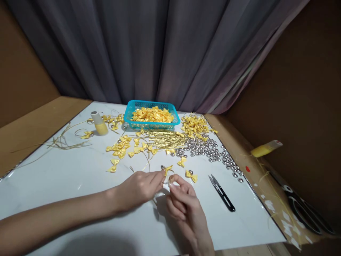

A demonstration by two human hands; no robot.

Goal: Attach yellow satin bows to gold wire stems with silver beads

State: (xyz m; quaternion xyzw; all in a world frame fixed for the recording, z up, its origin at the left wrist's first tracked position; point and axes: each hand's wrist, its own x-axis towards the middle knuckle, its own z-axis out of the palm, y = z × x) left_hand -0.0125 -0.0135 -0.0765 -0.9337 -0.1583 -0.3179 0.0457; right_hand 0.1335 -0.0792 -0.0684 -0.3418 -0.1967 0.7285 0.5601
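Note:
In the head view my left hand (142,185) is closed, its fingertips pinching a small yellow ribbon bow (167,170). A shiny silver round piece (163,167) sits beside that bow. A thin gold cord (172,171) curves from the bow to my right hand (188,204), whose thumb and forefinger pinch it. Part of the cord is hidden behind my fingers. Two loose bows, one yellow bow (182,162) and another with a silver piece (191,176), lie just beyond my right hand. Thread snips (222,193) rest to its right.
A turquoise basket (128,113) of yellow bows stands at the back. Before it lie gold cords (165,138), a bow pile (195,125) and silver pieces (205,147). A yellow-filled bottle (100,126) stands left; another bottle (266,148) and scissors (303,211) are right.

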